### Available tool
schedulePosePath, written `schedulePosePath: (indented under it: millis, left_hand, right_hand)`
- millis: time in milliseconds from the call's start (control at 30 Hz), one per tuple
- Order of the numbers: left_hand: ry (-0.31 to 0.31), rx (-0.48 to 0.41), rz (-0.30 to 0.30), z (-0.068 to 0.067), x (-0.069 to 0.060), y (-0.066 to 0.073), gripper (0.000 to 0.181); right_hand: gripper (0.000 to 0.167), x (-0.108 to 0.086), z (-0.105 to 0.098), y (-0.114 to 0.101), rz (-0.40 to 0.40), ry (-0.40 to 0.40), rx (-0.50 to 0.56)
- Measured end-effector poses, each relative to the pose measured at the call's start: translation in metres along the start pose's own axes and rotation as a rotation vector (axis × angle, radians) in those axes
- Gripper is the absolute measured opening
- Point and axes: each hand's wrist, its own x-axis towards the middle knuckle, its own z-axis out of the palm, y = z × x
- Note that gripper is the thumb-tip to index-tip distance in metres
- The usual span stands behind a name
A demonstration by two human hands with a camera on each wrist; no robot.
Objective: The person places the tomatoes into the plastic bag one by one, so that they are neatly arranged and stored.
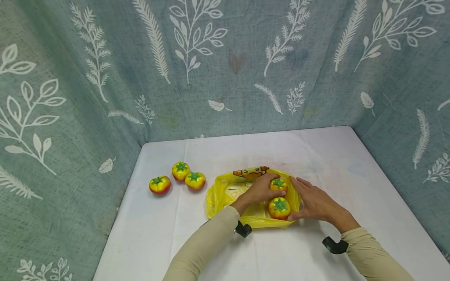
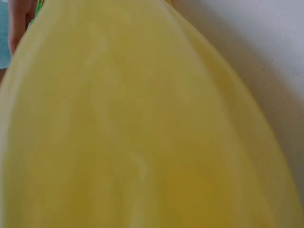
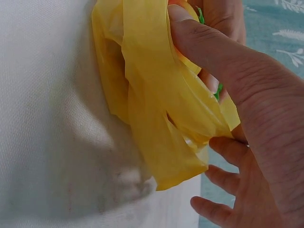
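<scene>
A yellow plastic bag (image 1: 253, 223) lies with its mouth open upward; in the left wrist view its blurred wall fills most of the picture. Inside its right end are two yellow-and-red tomatoes, a far tomato (image 1: 279, 184) and a near tomato (image 1: 279, 208), both with green star-shaped tops. My left hand (image 1: 261, 189) reaches into the bag and grips the far tomato, its thumb between the two. Around the bag's right end my right hand (image 1: 316, 203) is spread. The right wrist view shows its thumb (image 3: 209, 42) on the bag's rim and its other fingers loosely apart.
Left of the bag, three more tomatoes stand on the white-covered table (image 1: 140, 242): a leftmost tomato (image 1: 159, 185), a back tomato (image 1: 181, 171) and a front tomato (image 1: 195, 181). A green leaf-patterned curtain (image 1: 225, 78) closes off the back and both sides.
</scene>
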Motion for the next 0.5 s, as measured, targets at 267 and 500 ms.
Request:
schedulePosePath:
  millis: [267,500]
  left_hand:
    - [0.012,0.03,0.015,-0.0006,-0.0032,0.0005,0.069]
    - [0.033,0.068,0.046,-0.0044,-0.0083,0.0043,0.066]
  right_hand:
    - [0.13,0.0011,0.0002,-0.0005,0.005,-0.005,0.003]
    - [0.131,0.0001,-0.0001,-0.0007,-0.001,-0.004,0.011]
